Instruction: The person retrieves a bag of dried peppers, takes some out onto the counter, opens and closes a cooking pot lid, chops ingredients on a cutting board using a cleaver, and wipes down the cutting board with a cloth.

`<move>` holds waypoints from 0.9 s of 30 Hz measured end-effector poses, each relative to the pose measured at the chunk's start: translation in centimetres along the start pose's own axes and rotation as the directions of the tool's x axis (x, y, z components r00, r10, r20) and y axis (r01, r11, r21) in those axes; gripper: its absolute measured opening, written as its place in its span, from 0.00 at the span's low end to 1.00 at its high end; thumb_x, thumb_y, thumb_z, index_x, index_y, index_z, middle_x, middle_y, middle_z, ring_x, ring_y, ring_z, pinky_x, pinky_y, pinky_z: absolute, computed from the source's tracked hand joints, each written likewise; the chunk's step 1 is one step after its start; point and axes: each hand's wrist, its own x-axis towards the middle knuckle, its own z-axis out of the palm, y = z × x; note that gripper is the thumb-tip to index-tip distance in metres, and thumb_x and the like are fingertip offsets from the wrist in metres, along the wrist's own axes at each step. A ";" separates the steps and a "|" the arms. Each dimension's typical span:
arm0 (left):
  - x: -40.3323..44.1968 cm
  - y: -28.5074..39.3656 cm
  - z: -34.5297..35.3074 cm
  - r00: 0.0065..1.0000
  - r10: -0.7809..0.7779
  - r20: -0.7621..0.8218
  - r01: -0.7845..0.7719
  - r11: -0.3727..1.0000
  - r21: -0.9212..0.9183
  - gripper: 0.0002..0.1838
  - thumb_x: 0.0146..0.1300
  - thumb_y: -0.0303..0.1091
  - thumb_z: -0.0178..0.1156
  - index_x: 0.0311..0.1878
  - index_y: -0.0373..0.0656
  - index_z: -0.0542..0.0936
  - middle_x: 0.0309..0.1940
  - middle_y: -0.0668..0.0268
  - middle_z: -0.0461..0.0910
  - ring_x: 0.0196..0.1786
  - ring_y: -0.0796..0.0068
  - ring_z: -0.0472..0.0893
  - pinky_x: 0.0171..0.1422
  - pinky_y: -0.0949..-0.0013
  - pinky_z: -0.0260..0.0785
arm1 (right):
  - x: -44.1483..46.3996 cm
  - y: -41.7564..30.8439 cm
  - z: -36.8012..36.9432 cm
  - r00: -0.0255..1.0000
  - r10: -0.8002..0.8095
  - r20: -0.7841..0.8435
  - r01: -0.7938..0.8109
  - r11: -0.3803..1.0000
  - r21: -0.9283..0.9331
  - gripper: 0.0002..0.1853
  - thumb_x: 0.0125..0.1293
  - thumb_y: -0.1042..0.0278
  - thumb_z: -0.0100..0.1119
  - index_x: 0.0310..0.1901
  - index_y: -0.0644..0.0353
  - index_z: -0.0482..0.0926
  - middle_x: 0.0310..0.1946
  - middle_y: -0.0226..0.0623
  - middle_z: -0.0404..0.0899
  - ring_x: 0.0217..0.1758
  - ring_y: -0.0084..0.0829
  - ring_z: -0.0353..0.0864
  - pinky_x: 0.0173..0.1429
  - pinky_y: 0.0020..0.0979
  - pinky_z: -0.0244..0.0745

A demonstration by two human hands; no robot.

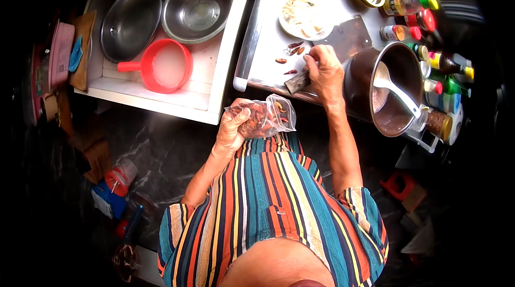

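Note:
My left hand (230,129) is wrapped round a clear plastic bag (264,118) of dried red chilies, held in front of my striped shirt. Over the steel counter (263,56), my right hand (325,67) has its fingers pressed together; what they hold, if anything, is too small to tell. Several loose dried chilies (295,48) lie just left of it. A cleaver blade (348,37) rests beyond my fingers, and its dark wooden handle (296,82) shows below them. Behind the chilies sits a white bowl (304,13) of pale sliced food.
A dark pot (394,88) with a white ladle (397,91) stands right of my right hand. Several bottles (407,5) line the counter's right side. At the left, a white sink (155,96) holds two metal basins (198,10) and a red dipper (166,66).

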 end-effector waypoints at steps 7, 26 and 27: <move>-0.5 -0.1 -0.7 0.999 -0.023 -0.025 0.022 1.000 -0.009 0.13 0.64 0.34 0.64 0.48 0.38 0.76 0.43 0.63 0.82 0.47 0.72 0.82 0.57 0.65 0.76 | -1.3 -2.9 -0.3 0.924 -0.162 0.347 0.230 0.959 -0.166 0.09 0.55 0.69 0.66 0.37 0.59 0.77 0.33 0.41 0.75 0.39 0.43 0.78 0.43 0.41 0.75; 0.3 0.8 -1.1 0.998 -0.064 0.029 0.069 0.972 -0.225 0.17 0.60 0.41 0.67 0.44 0.40 0.76 0.40 0.62 0.82 0.45 0.70 0.82 0.55 0.64 0.75 | -0.4 -5.9 -2.9 0.975 -0.087 0.206 0.065 0.992 0.113 0.07 0.59 0.74 0.63 0.28 0.64 0.74 0.22 0.38 0.74 0.24 0.34 0.76 0.30 0.33 0.70; 0.5 0.7 -1.0 0.997 -0.066 0.029 0.071 0.972 -0.226 0.17 0.60 0.41 0.67 0.44 0.40 0.76 0.40 0.62 0.82 0.45 0.70 0.82 0.55 0.64 0.75 | -0.5 -7.3 -4.3 0.983 -0.015 0.184 -0.030 0.970 0.243 0.07 0.58 0.75 0.64 0.28 0.64 0.75 0.21 0.35 0.73 0.22 0.27 0.74 0.28 0.28 0.68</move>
